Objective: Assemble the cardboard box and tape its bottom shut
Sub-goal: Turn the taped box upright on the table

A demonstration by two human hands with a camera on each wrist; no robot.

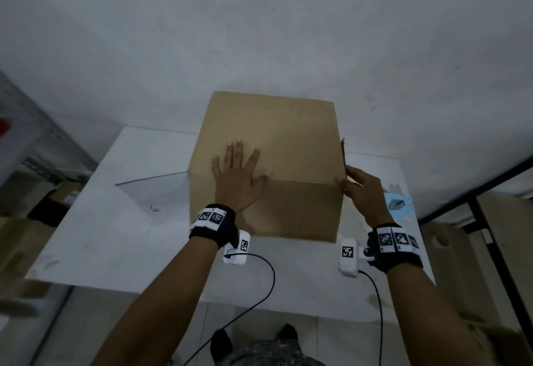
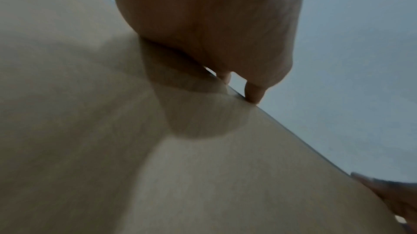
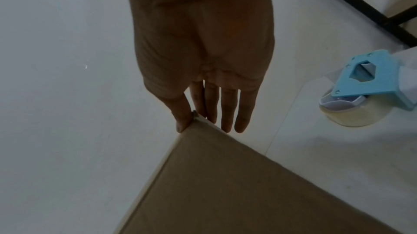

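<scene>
A brown cardboard box stands on the white table with its top flaps folded down. My left hand lies flat on the box's top near the front edge, fingers spread and straight; the left wrist view shows the palm pressed on the cardboard. My right hand pinches the box's upper right corner, thumb on the near face and straight fingers on the right side of the box. A blue tape dispenser with a clear tape roll lies on the table just right of the right hand.
A clear flat sheet lies on the table left of the box. Cardboard boxes sit on the floor at the left, under a shelf. A black frame runs along the table's right side. A grey wall is behind.
</scene>
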